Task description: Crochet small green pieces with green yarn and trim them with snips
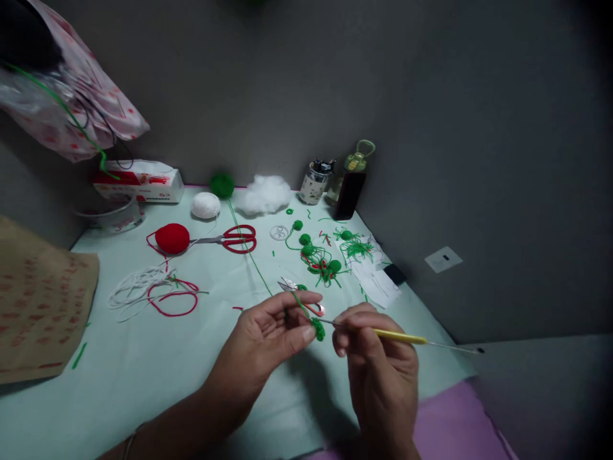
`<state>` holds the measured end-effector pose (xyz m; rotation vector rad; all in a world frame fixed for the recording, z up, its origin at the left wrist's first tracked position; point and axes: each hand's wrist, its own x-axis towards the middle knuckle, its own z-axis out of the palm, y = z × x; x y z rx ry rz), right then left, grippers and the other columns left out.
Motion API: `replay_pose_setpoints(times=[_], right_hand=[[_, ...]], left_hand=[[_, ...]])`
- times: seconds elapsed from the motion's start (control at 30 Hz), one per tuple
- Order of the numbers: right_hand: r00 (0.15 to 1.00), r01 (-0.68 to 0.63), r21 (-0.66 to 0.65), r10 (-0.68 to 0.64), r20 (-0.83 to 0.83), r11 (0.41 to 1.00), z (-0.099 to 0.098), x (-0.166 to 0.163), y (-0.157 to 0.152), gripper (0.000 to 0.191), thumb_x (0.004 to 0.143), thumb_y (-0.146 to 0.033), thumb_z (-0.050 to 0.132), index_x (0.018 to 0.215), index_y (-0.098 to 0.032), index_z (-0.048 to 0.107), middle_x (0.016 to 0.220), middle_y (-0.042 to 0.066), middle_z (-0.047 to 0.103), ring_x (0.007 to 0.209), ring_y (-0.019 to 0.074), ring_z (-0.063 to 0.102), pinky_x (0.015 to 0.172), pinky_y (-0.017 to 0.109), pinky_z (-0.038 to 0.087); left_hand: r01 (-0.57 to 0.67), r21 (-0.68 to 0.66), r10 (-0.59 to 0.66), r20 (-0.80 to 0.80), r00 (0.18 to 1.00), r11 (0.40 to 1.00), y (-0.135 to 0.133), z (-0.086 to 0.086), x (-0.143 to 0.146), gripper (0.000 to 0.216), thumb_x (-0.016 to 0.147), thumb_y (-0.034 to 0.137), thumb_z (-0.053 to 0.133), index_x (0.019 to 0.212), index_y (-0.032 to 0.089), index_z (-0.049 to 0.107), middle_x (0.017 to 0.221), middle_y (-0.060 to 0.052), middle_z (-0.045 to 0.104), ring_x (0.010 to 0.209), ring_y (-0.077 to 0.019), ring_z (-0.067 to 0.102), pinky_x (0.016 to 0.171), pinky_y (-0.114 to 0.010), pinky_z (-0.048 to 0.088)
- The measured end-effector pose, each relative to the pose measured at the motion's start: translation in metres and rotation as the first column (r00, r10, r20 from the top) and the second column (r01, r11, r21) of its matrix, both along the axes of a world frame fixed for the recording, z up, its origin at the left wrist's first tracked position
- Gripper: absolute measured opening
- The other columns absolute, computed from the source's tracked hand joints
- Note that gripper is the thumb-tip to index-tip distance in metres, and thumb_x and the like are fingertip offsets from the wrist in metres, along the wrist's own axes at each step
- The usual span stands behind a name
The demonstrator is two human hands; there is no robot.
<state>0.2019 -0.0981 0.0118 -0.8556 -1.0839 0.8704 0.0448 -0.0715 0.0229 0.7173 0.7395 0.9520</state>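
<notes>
Between thumb and fingers, my left hand (261,342) pinches a small green crochet piece (318,329), with green yarn running over the index finger. My right hand (380,367) grips a crochet hook (400,336) by its yellow handle, and the metal tip reaches the edge of the green piece. From my left hand the strand leads back to a green yarn ball (221,186) by the wall. Small thread snips (316,308) lie behind my left fingers, partly hidden by them.
Red-handled scissors (239,239) lie beside a red yarn ball (172,238), with a white yarn ball (205,205) and white stuffing (265,195) behind. Green crocheted pieces (325,265) are scattered mid-table. A pen cup (313,185), a phone (350,195) and a paper bag (43,306) stand around.
</notes>
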Motion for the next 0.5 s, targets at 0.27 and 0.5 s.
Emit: replay_pose_setpoints(times=[0.27, 0.5], right_hand=[[0.986, 0.058, 0.083, -0.070, 0.149, 0.995, -0.019, -0.005, 0.005, 0.018, 0.096, -0.019, 0.062, 0.099, -0.029, 0.076, 0.094, 0.004, 0.071, 0.088, 0.0182, 0.064, 0.076, 0.033, 0.053], [0.957, -0.017, 0.089, -0.010, 0.291, 0.996, -0.014, 0.000, 0.005, 0.025, 0.097, -0.014, 0.057, 0.104, -0.029, 0.075, 0.098, 0.004, 0.073, 0.088, 0.0192, 0.066, 0.071, 0.034, 0.055]], left_hand=[[0.031, -0.007, -0.031, 0.042, 0.999, 0.999, -0.002, -0.009, 0.006, 0.034, 0.080, 0.025, 0.080, 0.113, 0.024, 0.077, 0.086, -0.002, 0.068, 0.087, -0.0178, 0.059, 0.090, -0.034, 0.044], [0.034, -0.005, -0.034, 0.053, 0.998, 0.999, 0.004, -0.006, 0.002, 0.027, 0.084, 0.027, 0.077, 0.111, 0.024, 0.077, 0.092, -0.002, 0.072, 0.097, -0.0190, 0.062, 0.098, -0.034, 0.042]])
